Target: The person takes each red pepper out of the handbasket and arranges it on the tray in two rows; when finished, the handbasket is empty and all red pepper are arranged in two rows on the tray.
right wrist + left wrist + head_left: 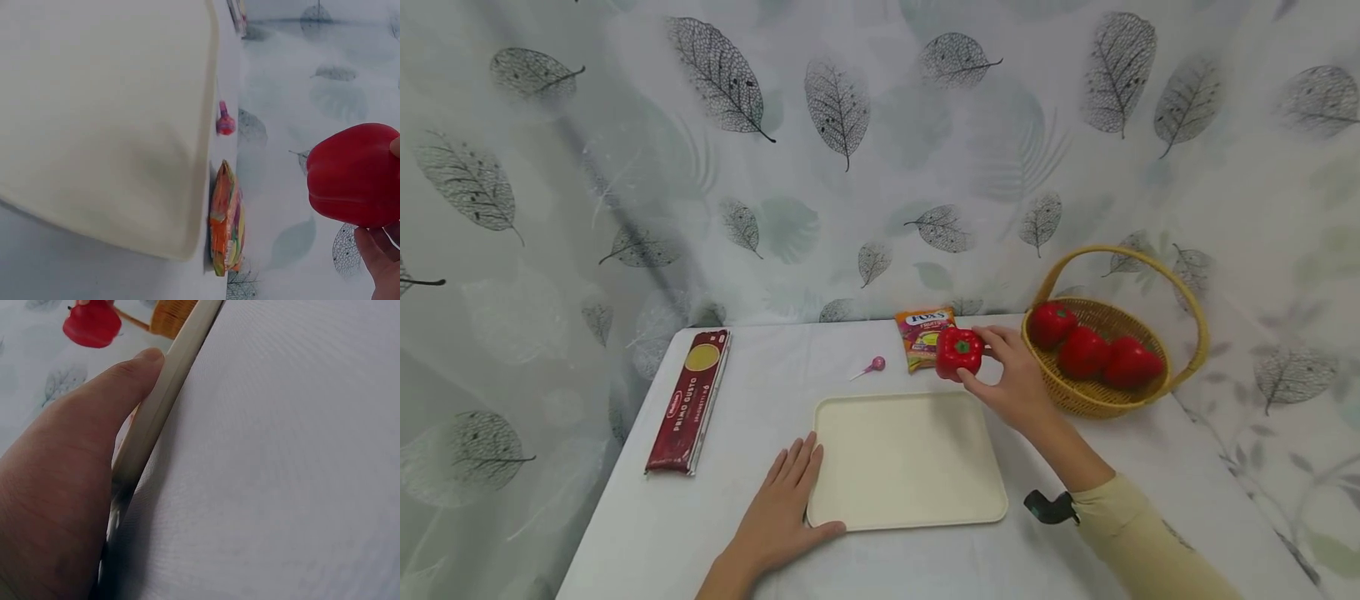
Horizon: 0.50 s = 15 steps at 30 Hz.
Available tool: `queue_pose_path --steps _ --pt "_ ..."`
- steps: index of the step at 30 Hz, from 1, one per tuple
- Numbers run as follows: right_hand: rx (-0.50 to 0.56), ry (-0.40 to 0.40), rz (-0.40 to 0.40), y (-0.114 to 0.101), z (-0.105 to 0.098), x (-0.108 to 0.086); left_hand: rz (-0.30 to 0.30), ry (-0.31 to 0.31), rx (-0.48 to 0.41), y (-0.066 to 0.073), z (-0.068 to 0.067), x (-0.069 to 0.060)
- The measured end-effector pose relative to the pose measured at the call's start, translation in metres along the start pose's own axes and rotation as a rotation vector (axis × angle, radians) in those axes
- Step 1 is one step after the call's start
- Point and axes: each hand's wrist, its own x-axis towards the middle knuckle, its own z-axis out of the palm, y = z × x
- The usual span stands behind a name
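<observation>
A red bell pepper (959,353) with a green stem is held up between the thumb and fingers of my right hand (1017,379). In the right wrist view the pepper (355,175) hangs above the far side of the cream tray (112,112). My left hand (786,507) lies at the left front corner of the tray (910,462), fingers straight along its left side and thumb along the front. The left wrist view has that thumb (125,378) against the tray's rim (164,394). No object lies on the tray.
A wicker basket (1078,398) with several red peppers (1082,353) stands at the right. Behind the tray lie a Fox's candy bag (919,333) and a pink lollipop (877,364). A red spaghetti pack (688,404) lies at the left. A leaf-patterned curtain (880,208) closes off the back.
</observation>
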Motion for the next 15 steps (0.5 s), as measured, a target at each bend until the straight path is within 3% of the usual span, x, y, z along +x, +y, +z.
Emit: queue_pose_path --steps 6,15 --pt "0.022 -0.027 -0.022 -0.005 0.014 0.000 0.017 0.035 0.016 -0.003 0.003 -0.002" --pt "0.068 -0.062 -0.011 -0.011 0.033 -0.006 0.009 0.008 0.015 -0.003 0.005 0.000"
